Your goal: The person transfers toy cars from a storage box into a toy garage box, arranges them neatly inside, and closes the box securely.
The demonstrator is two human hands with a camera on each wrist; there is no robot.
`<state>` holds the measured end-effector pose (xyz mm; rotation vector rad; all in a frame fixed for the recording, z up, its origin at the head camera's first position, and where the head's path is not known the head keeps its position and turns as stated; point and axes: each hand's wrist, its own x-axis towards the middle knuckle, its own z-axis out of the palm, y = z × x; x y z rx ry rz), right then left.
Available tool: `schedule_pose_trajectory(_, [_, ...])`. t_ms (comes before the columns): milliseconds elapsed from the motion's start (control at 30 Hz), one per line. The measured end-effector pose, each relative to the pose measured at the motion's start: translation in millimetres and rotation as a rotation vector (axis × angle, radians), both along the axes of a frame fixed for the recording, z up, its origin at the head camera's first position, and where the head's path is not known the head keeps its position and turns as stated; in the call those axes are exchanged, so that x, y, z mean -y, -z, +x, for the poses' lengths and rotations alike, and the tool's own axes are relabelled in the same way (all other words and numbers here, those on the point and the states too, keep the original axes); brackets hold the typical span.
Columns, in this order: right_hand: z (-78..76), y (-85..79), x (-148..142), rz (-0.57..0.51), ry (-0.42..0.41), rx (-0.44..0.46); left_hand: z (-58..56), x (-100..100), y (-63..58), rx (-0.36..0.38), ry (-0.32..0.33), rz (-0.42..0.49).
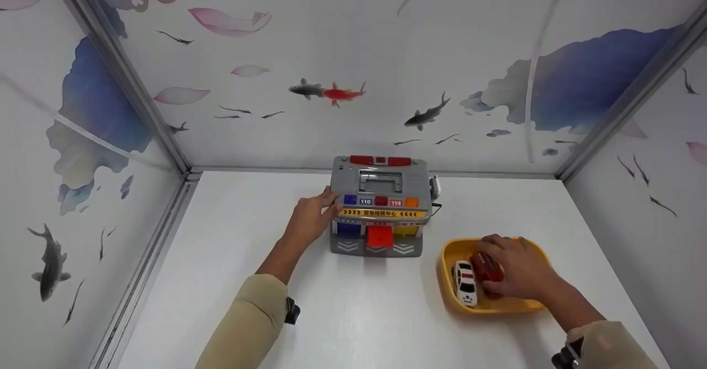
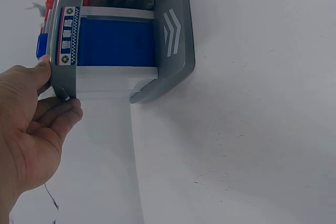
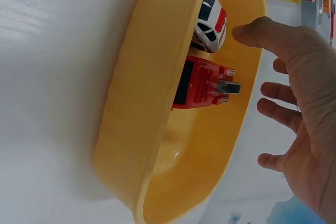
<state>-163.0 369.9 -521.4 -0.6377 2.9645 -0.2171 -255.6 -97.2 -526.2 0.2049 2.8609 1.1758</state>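
A grey toy emergency-station garage (image 1: 345, 184) stands on the table, with blue, red and yellow doors along its front. The red door (image 1: 380, 236) sticks out forward. My left hand (image 1: 310, 217) pinches the garage's left roof edge, thumb on the front and fingers curled under at the side, as the left wrist view shows. To the right, my right hand (image 1: 522, 269) is over a yellow basin (image 1: 497, 309), its fingers spread around a red toy truck (image 3: 199, 82) without closing on it. Beside the truck lies a white toy police car (image 1: 465, 283).
The white table (image 1: 342, 314) meets patterned panels at the back and both sides. Metal rails (image 1: 124, 65) run along the panel corners. A small grey-white part (image 1: 435, 186) juts from the garage's right side.
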Motion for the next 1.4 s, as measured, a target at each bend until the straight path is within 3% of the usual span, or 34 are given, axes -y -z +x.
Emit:
schedule_pose_trajectory(333, [0.7, 13.9, -11, 0.003, 0.05, 0.171, 0.5, 1, -0.5, -0.004, 0.004, 0.008])
schedule_pose_trajectory(933, [-0.8, 27.2, -14, -0.019, 0.114, 0.241, 0.6, 0, -1.7, -0.016, 0.002, -0.006])
schedule_pose_trajectory(1400, [-0.6, 39.6, -15, -0.049, 0.078, 0.214, 0.3, 0, -0.3, -0.015, -0.004, 0.004])
